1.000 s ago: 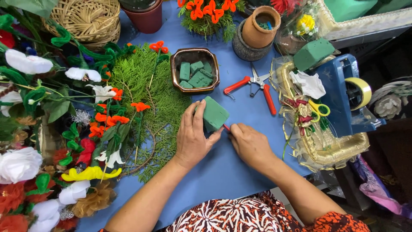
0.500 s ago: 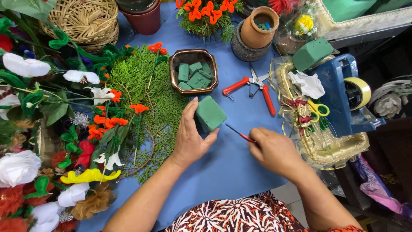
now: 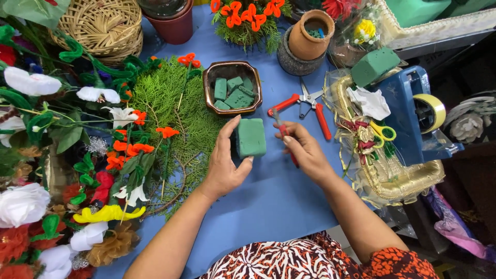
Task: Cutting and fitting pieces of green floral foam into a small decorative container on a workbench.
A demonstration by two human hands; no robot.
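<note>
Left hand (image 3: pixel 223 164) pinches green foam block (image 3: pixel 251 138) between thumb and fingers, raised just over the blue table (image 3: pixel 279 206); right hand (image 3: pixel 305 152) is closed around a red-handled knife (image 3: pixel 285 138), blade near the left fingertips, so a slip could nick them or crumble the foam. Brown bowl of foam pieces (image 3: pixel 232 89) and red pruners (image 3: pixel 305 103) crowd just behind; greenery (image 3: pixel 170 108) presses in on the left.

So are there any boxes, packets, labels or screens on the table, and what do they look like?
No labels, signs or screens show.
Clear cellophane wrapping: crinkly, around the gold tray at the right.
Tape dispenser: blue, blocky, right edge, holding a yellowish roll.
Plastic bag: purple, crumpled, lower right, beside the table.
</note>
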